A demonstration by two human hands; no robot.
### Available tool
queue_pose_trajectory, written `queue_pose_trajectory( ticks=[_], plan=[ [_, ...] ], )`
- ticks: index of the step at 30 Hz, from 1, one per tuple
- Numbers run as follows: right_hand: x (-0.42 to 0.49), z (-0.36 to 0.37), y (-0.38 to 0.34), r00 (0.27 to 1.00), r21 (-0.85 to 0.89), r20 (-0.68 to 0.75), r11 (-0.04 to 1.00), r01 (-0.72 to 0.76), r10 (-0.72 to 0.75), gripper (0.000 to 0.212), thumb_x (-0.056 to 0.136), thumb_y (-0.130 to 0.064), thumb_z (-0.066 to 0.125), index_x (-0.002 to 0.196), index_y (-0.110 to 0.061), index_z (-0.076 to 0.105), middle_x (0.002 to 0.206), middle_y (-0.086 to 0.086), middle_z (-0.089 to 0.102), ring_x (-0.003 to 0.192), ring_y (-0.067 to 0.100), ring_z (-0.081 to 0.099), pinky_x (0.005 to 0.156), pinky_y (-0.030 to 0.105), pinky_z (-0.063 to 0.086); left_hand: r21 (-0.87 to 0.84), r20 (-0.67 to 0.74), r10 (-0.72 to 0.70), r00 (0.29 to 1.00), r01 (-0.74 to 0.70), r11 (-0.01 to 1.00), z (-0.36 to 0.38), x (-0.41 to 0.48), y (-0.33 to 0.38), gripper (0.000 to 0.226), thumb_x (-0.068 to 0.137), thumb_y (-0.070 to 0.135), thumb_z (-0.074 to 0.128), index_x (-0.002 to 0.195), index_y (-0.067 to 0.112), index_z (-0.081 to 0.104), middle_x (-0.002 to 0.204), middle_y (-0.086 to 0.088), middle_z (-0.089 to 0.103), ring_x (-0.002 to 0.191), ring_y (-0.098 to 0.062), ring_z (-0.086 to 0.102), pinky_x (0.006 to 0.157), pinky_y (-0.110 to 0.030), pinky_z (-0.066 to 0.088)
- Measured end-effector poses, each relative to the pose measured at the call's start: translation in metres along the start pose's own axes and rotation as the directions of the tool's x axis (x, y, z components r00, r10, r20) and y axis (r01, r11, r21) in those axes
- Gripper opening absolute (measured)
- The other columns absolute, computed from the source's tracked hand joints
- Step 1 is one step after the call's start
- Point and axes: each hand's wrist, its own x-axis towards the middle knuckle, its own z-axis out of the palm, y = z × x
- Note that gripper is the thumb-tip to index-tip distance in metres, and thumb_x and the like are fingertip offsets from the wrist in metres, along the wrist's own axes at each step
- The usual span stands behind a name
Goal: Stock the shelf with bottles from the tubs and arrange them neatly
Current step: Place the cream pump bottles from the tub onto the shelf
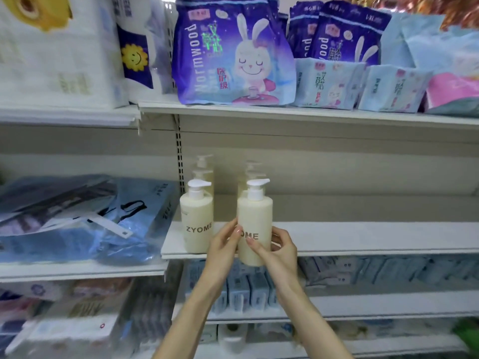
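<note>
A cream pump bottle with a white pump head is held at the front edge of the white middle shelf, its base hanging just below the shelf lip. My left hand grips its left side and my right hand grips its right side, fingers across the label. A second cream bottle, marked ZYOME, stands upright on the shelf to its left. More bottles of the same kind stand in rows behind both. No tubs are in view.
Blue plastic-wrapped packs lie on the neighbouring shelf to the left. Purple rabbit-print packs and pale blue packs fill the shelf above. Small blue boxes sit on the shelf below. The middle shelf is bare to the right of the bottles.
</note>
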Motion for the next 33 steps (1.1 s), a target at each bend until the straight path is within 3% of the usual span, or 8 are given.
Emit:
queue_pose_trajectory(
  ticks=[5, 9, 13, 18, 24, 30, 33],
  plan=[
    [0.019, 0.003, 0.013, 0.999, -0.090, -0.005, 0.995, 0.034, -0.035, 0.058, 0.060, -0.024, 0.088, 0.108, -0.020, 0.058, 0.109, -0.004, 0.065, 0.098, 0.011, 0.064, 0.080, 0.031, 0.055, -0.001, 0.005, -0.041, 0.999, 0.041, 0.999, -0.005, 0.016, -0.014, 0.034, 0.100, 0.022, 0.044, 0.132, 0.022, 0.055, 0.125, 0.005, 0.064, 0.115, -0.011, 0.060, 0.101, -0.039, 0.048],
    [0.029, 0.001, 0.028, 0.999, -0.100, -0.035, 0.995, 0.005, -0.008, 0.055, 0.061, -0.024, 0.088, 0.108, -0.022, 0.059, 0.110, -0.003, 0.066, 0.099, 0.012, 0.064, 0.085, 0.035, 0.055, 0.002, 0.053, -0.038, 0.998, 0.038, 0.999, -0.002, 0.024, -0.020, 0.031, 0.101, 0.019, 0.041, 0.126, 0.029, 0.057, 0.122, 0.009, 0.065, 0.114, -0.006, 0.061, 0.094, -0.026, 0.049],
    [0.040, 0.000, 0.029, 1.000, -0.100, -0.020, 0.995, 0.010, -0.012, 0.052, 0.062, -0.018, 0.087, 0.104, -0.025, 0.058, 0.108, -0.004, 0.066, 0.099, 0.012, 0.064, 0.085, 0.033, 0.055, -0.017, 0.064, -0.050, 0.997, 0.051, 0.999, 0.002, 0.035, -0.023, 0.035, 0.102, 0.020, 0.040, 0.134, 0.023, 0.052, 0.127, 0.009, 0.061, 0.115, -0.002, 0.058, 0.092, -0.018, 0.049],
    [0.052, 0.005, 0.032, 1.000, -0.127, -0.003, 0.992, 0.012, -0.012, 0.057, 0.060, -0.019, 0.088, 0.106, -0.024, 0.055, 0.109, -0.006, 0.064, 0.100, 0.011, 0.063, 0.086, 0.032, 0.055, -0.035, 0.038, -0.077, 0.996, 0.078, 0.996, 0.003, 0.044, -0.027, 0.038, 0.101, 0.021, 0.041, 0.138, 0.024, 0.048, 0.133, 0.007, 0.057, 0.121, -0.006, 0.054, 0.107, -0.034, 0.042],
    [0.062, 0.011, 0.036, 1.000, -0.141, -0.016, 0.990, 0.001, -0.003, 0.061, 0.059, -0.026, 0.089, 0.109, -0.025, 0.054, 0.110, -0.007, 0.064, 0.101, 0.010, 0.063, 0.089, 0.035, 0.054, -0.006, 0.023, -0.091, 0.996, 0.091, 0.996, 0.003, 0.054, -0.027, 0.040, 0.102, 0.023, 0.039, 0.142, 0.021, 0.044, 0.138, 0.004, 0.053, 0.126, -0.008, 0.050, 0.112, -0.036, 0.036],
    [0.065, 0.016, 0.030, 1.000, -0.154, -0.011, 0.988, -0.013, 0.011, 0.062, 0.063, -0.027, 0.087, 0.114, -0.025, 0.051, 0.110, -0.007, 0.063, 0.103, 0.008, 0.060, 0.088, 0.025, 0.049, -0.009, -0.004, -0.120, 0.993, 0.120, 0.993, 0.006, 0.063, -0.024, 0.041, 0.102, 0.023, 0.038, 0.143, 0.019, 0.042, 0.143, 0.003, 0.049, 0.129, -0.010, 0.046, 0.114, -0.037, 0.032],
    [0.063, 0.012, 0.032, 0.999, -0.151, 0.038, 0.988, -0.020, 0.026, 0.058, 0.068, -0.025, 0.084, 0.116, -0.026, 0.051, 0.117, -0.006, 0.062, 0.108, 0.007, 0.058, 0.093, 0.027, 0.048, 0.005, 0.004, -0.096, 0.995, 0.096, 0.995, 0.007, 0.054, -0.023, 0.043, 0.102, 0.027, 0.037, 0.145, 0.024, 0.039, 0.143, 0.008, 0.047, 0.130, -0.007, 0.044, 0.114, -0.033, 0.032]
  ],
)
